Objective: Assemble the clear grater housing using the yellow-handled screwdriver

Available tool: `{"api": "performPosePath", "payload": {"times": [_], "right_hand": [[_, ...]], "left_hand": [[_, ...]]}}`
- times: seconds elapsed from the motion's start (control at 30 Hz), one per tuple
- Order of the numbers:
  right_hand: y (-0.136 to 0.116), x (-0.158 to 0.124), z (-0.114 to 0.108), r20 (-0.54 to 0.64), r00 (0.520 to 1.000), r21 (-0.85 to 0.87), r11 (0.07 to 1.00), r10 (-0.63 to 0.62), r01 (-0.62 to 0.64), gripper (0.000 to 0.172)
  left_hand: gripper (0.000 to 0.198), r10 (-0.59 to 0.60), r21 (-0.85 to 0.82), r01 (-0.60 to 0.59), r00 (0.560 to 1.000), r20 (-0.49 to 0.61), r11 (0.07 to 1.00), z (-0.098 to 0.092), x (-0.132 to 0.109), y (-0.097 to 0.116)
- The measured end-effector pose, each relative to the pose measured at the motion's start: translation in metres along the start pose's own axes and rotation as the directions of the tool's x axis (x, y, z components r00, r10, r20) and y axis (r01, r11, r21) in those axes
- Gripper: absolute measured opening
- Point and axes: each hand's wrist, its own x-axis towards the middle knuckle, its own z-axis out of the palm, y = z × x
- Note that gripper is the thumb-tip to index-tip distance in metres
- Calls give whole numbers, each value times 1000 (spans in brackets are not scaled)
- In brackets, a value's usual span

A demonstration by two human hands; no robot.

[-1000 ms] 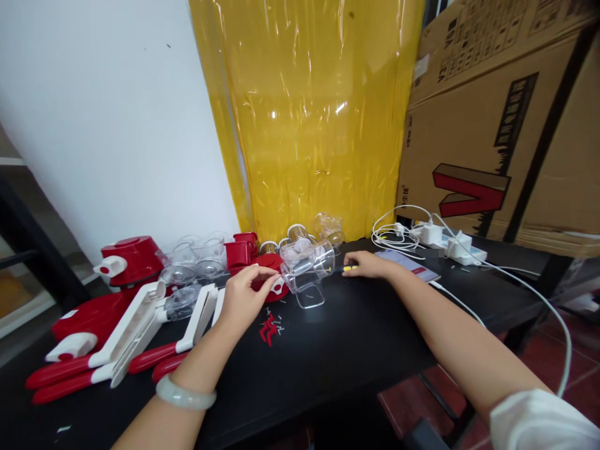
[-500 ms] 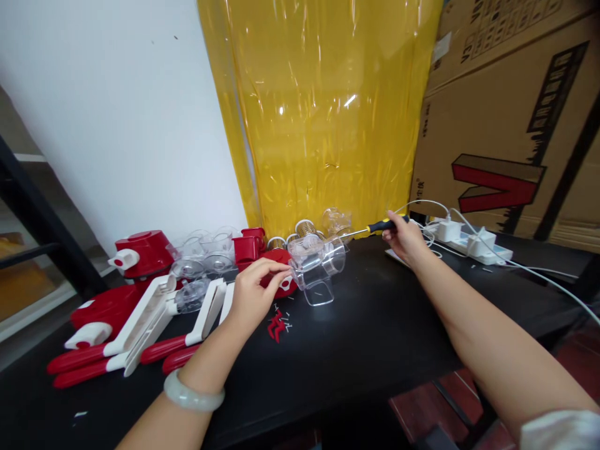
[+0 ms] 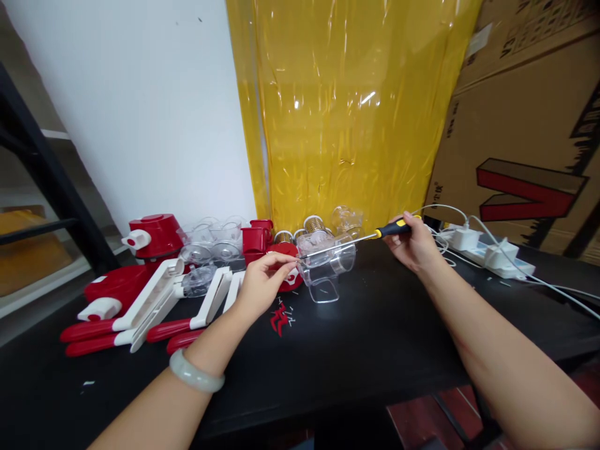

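Note:
My right hand (image 3: 415, 245) grips the black-and-yellow handle of a screwdriver (image 3: 392, 229), its shank pointing left. The tip of the shank reaches the fingertips of my left hand (image 3: 265, 281), where thumb and finger are pinched together. Whatever they pinch is too small to make out. Behind and below the shank sits a clear plastic housing (image 3: 323, 290) with a round tube and a square-edged opening. Several small screws (image 3: 289, 319) lie on the black table beside red zigzag-shaped pieces (image 3: 280, 320), in front of a round red part (image 3: 291, 279).
To the left are red bases (image 3: 156, 235), white arms with red handles (image 3: 157, 303), clear housings (image 3: 225, 240) and red hoppers (image 3: 257, 239). Metal drums (image 3: 314, 224) stand behind. A power strip (image 3: 509, 265) with cables lies right, before a cardboard box (image 3: 520, 125).
The screwdriver has moved left across the clear housing, its tip now at my left fingertips. My view has shifted slightly, so the table's things appear further right.

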Motion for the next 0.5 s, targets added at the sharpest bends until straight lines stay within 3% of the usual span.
{"api": "performPosePath", "payload": {"times": [0.5], "right_hand": [[1, -1, 3, -30, 999, -18, 1000, -20, 19, 37]], "left_hand": [[20, 20, 73, -17, 999, -31, 997, -1, 0, -1]]}}
